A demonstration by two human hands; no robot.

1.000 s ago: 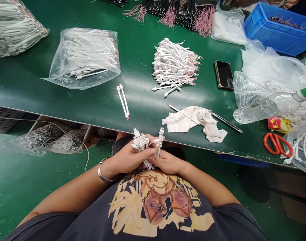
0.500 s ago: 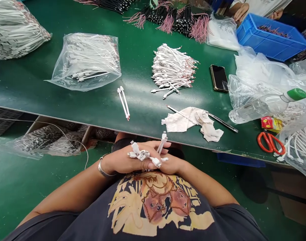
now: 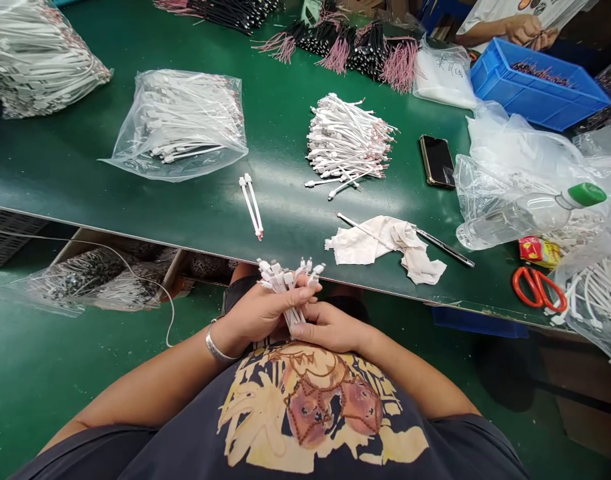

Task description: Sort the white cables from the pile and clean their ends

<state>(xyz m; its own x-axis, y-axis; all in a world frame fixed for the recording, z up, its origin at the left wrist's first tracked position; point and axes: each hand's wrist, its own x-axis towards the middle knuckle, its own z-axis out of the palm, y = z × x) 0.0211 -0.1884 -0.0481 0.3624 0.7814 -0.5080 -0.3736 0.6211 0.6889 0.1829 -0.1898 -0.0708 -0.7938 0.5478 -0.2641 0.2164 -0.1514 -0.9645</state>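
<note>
Just off the table's front edge, close to my shirt, a bundle of short white cables (image 3: 284, 280) stands with its connector ends up. My left hand (image 3: 265, 308) is closed around it, thumb across the front. From the other side my right hand (image 3: 330, 325) grips the lower part, its thumb on the cables; some fingers are hidden. On the green table (image 3: 285, 220) beyond lie two single white cables (image 3: 251, 207) side by side. Farther back is a heap of white cables (image 3: 348, 137) with reddish wire ends. A white cloth (image 3: 365, 243) lies right of my hands.
Bagged white cables (image 3: 190, 117) lie left. At right are a phone (image 3: 437, 161), a pen (image 3: 445, 247), a bottle (image 3: 525, 217), red scissors (image 3: 538, 290) and plastic bags. A blue bin (image 3: 535, 83) stands at the back, with a co-worker's hands (image 3: 528, 31) behind it.
The cables in my hands now stand gathered upright with connectors fanned out, where before they poked out sideways between my overlapped hands. The co-worker's hands have come together.
</note>
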